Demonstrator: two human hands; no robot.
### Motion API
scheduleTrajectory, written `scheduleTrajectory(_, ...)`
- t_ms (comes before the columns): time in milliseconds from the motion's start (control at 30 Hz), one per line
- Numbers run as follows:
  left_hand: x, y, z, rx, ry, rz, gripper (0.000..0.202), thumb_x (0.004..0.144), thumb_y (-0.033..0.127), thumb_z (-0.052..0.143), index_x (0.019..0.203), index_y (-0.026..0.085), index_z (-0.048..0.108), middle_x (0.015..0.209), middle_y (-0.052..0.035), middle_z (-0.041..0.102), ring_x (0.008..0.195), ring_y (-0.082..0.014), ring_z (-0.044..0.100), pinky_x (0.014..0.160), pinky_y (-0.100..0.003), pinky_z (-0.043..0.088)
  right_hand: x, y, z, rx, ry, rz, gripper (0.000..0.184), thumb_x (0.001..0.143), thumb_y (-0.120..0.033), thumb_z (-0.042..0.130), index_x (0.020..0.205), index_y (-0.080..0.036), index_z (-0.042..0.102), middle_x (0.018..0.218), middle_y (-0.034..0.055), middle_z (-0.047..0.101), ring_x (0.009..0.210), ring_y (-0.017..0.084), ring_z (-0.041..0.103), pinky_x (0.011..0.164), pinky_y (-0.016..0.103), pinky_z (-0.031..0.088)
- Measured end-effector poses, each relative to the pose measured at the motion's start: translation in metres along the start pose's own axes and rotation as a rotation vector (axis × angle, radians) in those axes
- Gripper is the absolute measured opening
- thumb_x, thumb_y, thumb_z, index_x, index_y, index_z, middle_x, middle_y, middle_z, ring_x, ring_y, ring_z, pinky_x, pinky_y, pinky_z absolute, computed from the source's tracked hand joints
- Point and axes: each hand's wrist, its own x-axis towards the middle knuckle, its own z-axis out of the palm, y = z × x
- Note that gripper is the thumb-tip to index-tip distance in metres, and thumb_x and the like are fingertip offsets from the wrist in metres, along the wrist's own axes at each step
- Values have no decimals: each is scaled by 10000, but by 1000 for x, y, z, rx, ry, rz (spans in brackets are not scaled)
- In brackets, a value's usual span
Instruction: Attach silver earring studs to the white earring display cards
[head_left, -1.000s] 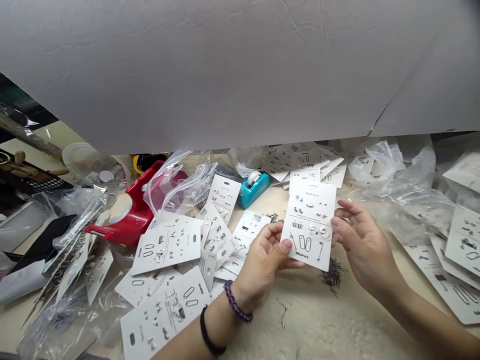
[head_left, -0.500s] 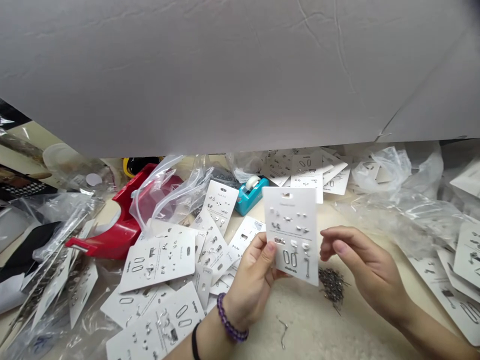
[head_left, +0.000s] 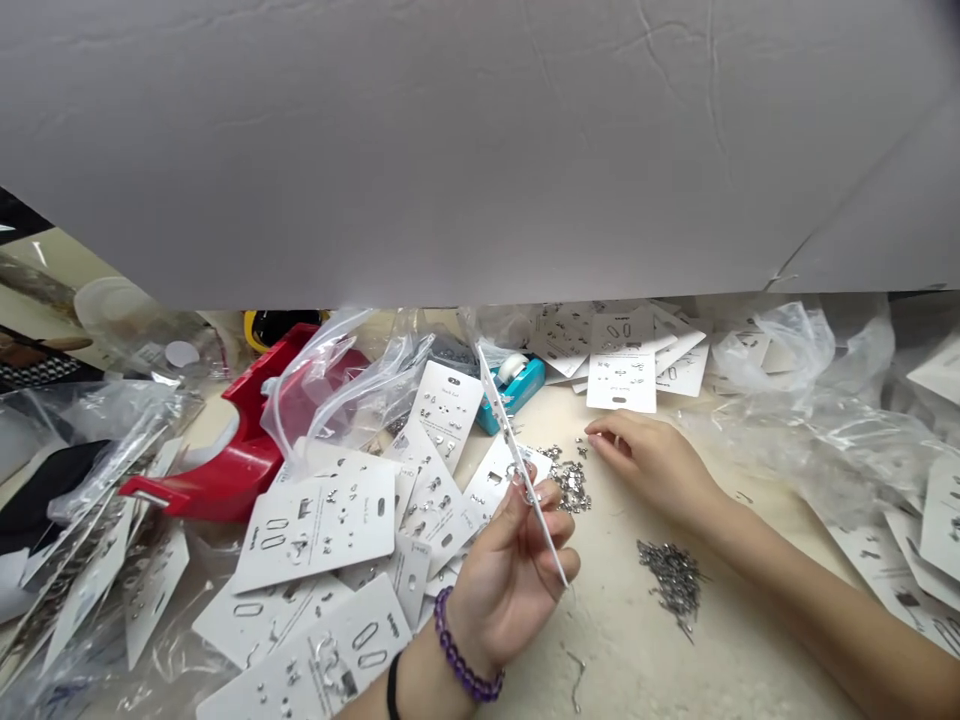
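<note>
My left hand point(head_left: 517, 560) grips a white earring card point(head_left: 501, 420) by its lower part, thumb on one face and fingers behind. The card is turned nearly edge-on, so most of its small silver earrings are hidden. My right hand point(head_left: 652, 460) rests low over the table with its fingers curled together at the tips. Beside those fingertips lies a scattered heap of tiny silver pieces point(head_left: 574, 488); whether one is pinched cannot be seen. Nearer me is a pile of small dark metal pieces point(head_left: 671, 580), under my right forearm's left side. A thin silver chain point(head_left: 576, 680) lies at the front.
Filled earring cards point(head_left: 322, 520) overlap on the left. A teal tape dispenser point(head_left: 525, 385) and a red tape dispenser point(head_left: 225, 465) stand behind them. Clear plastic bags point(head_left: 810, 430) and more cards point(head_left: 621, 365) lie at the back and right. A large grey-white panel point(head_left: 450, 150) spans the top.
The card in my left hand has swung from facing me to nearly edge-on, moving slightly left. My right hand has moved left and away from me, down to the silver pieces.
</note>
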Motion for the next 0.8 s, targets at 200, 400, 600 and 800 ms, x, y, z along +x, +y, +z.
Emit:
scheduleTrajectory(200, 0, -1, -1, 22, -9, 1, 138, 672, 86, 657, 776, 164, 610, 666, 36, 526, 536, -42, 495, 431, -117, 351, -1, 0, -4, -15, -87, -78, 133, 833, -185, 504, 862, -209, 632, 842, 2, 632, 730, 153, 574, 613, 273, 447)
scheduleTrajectory(400, -1, -5, -2, 44, 25, -1, 139, 677, 79, 647, 781, 160, 603, 666, 38, 528, 529, -44, 494, 432, -130, 363, -5, 8, 3, -50, -102, -96, 146, 846, -196, 501, 905, -230, 631, 857, -6, 614, 747, 142, 571, 656, 266, 440)
scheduleTrajectory(600, -1, -6, -3, 78, 14, -6, 143, 675, 89, 652, 771, 163, 577, 662, 45, 479, 516, -29, 458, 439, -124, 338, -5, 2, 4, -130, -75, -69, 151, 836, -196, 471, 825, -193, 622, 830, 20, 616, 725, 172, 566, 604, 276, 412)
scheduleTrajectory(800, -2, -6, -3, 57, 8, -24, 188, 660, 111, 670, 798, 178, 562, 646, 56, 434, 516, -27, 435, 453, -125, 339, -7, -2, 1, -154, -57, -53, 191, 831, -170, 429, 875, -185, 613, 883, 32, 626, 765, 186, 573, 630, 288, 422)
